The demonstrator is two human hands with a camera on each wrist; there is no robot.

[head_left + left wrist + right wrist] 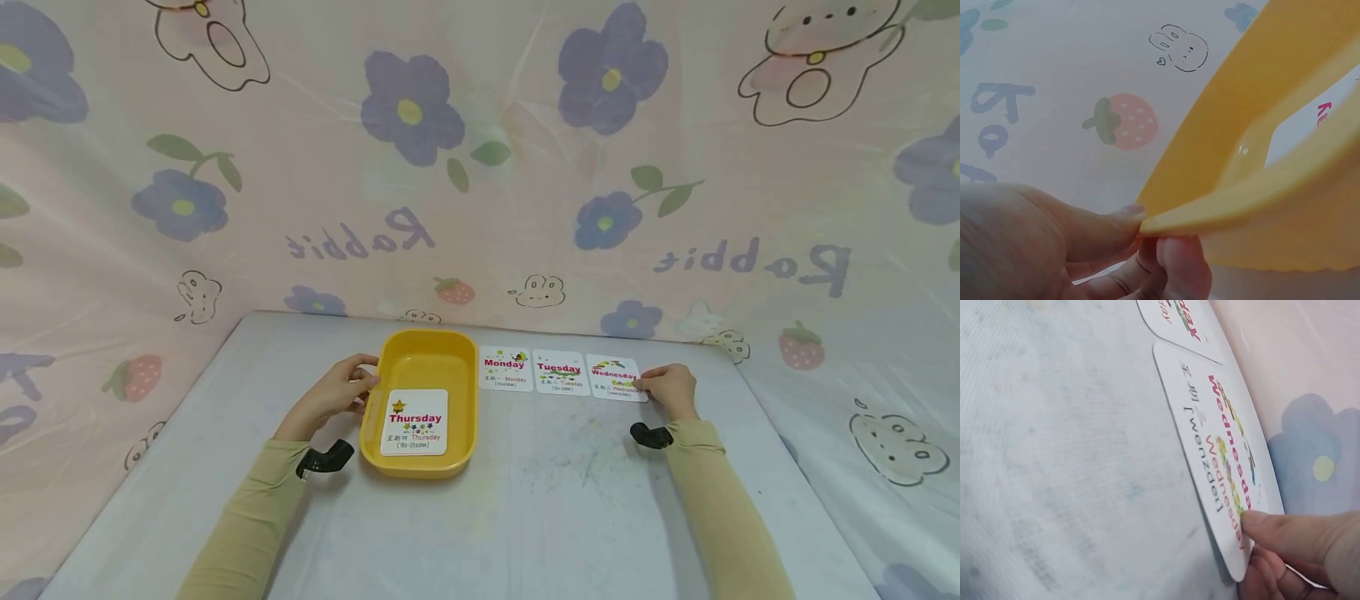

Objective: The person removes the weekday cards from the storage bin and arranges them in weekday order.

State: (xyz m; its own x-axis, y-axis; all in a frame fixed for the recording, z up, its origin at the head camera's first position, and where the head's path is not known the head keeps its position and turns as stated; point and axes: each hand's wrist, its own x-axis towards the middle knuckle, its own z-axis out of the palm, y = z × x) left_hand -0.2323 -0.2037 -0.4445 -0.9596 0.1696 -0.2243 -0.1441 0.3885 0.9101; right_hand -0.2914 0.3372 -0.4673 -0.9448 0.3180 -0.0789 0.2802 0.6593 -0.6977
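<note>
My left hand (335, 393) pinches the left rim of a yellow tray (467, 442), thumb on the inner side and fingers beneath, as the left wrist view shows. Inside the tray lies a white card printed Thursday (415, 422). To the tray's right, a Monday card (506, 369), a Tuesday card (562, 372) and a Wednesday card (617, 378) form a row on the table. My right hand (671, 390) pinches the right edge of the Wednesday card, thumb on its printed face. In the right wrist view, that card's left end sits close beside the Tuesday card (1175, 322).
The white table (547, 517) backs onto a pale pink curtain (495, 250) printed with flowers, rabbits and strawberries. Black wrist straps (326, 457) show at both sleeve cuffs. Faint marks stain the table right of the tray.
</note>
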